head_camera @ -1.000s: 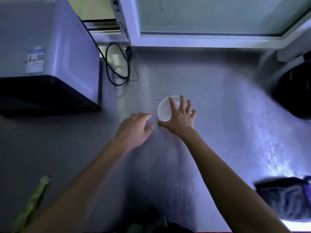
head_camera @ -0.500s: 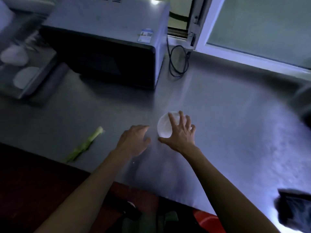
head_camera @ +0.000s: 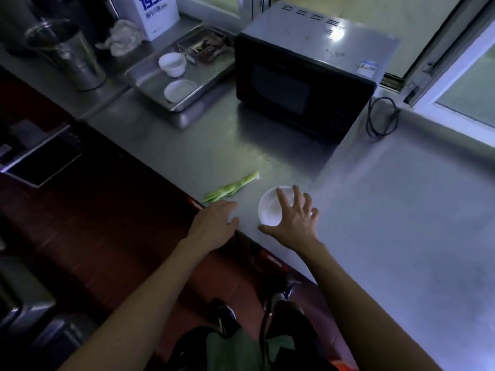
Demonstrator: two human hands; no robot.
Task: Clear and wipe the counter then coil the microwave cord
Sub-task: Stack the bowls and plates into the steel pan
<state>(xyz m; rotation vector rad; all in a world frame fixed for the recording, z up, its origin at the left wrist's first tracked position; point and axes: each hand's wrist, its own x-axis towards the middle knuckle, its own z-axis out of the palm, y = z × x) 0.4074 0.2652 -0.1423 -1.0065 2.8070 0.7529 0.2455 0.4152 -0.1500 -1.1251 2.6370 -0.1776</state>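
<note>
Small round white plastic dish (head_camera: 270, 207) has stayed under my spread right hand (head_camera: 293, 219), ungripped; my view swung left toward the steel tray (head_camera: 150, 76); left hand (head_camera: 215, 223) relaxed on the table (head_camera: 401, 210).

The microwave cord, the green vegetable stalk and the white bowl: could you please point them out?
microwave cord (head_camera: 381, 117): head view, its loop.
green vegetable stalk (head_camera: 232, 188): head view, mid-stem.
white bowl (head_camera: 269, 208): head view, inside, left of the fingers.
</note>
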